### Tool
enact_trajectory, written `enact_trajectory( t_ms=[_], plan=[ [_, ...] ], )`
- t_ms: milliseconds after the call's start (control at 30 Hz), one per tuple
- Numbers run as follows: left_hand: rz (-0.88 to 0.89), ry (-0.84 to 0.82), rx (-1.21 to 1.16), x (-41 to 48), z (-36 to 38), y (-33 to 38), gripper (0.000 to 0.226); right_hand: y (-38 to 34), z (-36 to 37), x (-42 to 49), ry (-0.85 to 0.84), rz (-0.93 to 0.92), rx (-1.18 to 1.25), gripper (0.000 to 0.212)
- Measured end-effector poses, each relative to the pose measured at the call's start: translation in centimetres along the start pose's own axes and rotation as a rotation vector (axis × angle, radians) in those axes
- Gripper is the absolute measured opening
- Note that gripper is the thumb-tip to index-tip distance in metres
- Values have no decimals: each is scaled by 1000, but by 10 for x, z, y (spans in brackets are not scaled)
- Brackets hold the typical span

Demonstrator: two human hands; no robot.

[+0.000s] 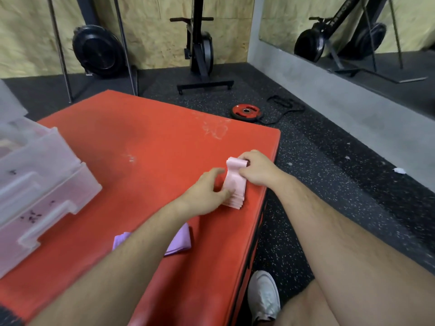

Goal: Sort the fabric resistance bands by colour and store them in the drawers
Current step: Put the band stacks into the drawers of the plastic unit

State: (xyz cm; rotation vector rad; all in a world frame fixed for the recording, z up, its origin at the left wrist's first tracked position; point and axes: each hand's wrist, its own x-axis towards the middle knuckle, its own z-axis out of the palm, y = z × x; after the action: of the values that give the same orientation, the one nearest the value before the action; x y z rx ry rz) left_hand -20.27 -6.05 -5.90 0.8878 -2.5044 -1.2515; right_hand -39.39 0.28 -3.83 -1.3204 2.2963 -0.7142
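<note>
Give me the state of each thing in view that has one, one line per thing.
pink bands: stacked at the red mat's edge, held by both hands.
left hand: grips the stack's near end.
right hand: grips the stack's far end, fingers curled.
purple bands: lying on the mat, untouched, partly hidden by the left forearm.
drawers: pulled out, stepped.
weight plate: flat on the floor.

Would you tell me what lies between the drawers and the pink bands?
In the head view, only bare, scuffed mat, up to the left hand on the bands.
</note>
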Motion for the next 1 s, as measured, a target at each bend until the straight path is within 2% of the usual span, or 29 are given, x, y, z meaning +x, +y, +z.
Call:
enact_trajectory(
  t_ms=[100,167,233,300,467,533,667,767,867,1000],
  plan=[
    [-51,160,-250,-2,-18,7,85,-34,-11,-9,-43,-89,6,30],
    [-41,156,-411,-7,-34,12,88,-62,-17,-14,-73,-150,18,30],
    [-21,118,-549,-12,-52,10,74,-89,-20,-20,-99,-206,70,29],
    [-11,106,-591,-23,-72,8,58,-113,-22,-24,-116,-259,155,27],
    [-21,249,-445,-59,-120,5,26,-160,-19,-31,-101,-377,346,23],
    [-20,280,-380,-78,-139,1,20,-176,-17,-34,-87,-403,420,24],
    [-68,379,-328,-122,-169,-5,28,-208,-6,-39,-95,-441,525,25],
    [-60,524,-354,-156,-194,-3,33,-229,11,-45,-99,-510,587,31],
    [2,744,-85,-188,-218,-3,40,-252,27,-54,-56,-641,523,49],
    [102,946,270,-221,-246,-3,40,-297,54,-56,-36,-741,457,38]
  ],
)
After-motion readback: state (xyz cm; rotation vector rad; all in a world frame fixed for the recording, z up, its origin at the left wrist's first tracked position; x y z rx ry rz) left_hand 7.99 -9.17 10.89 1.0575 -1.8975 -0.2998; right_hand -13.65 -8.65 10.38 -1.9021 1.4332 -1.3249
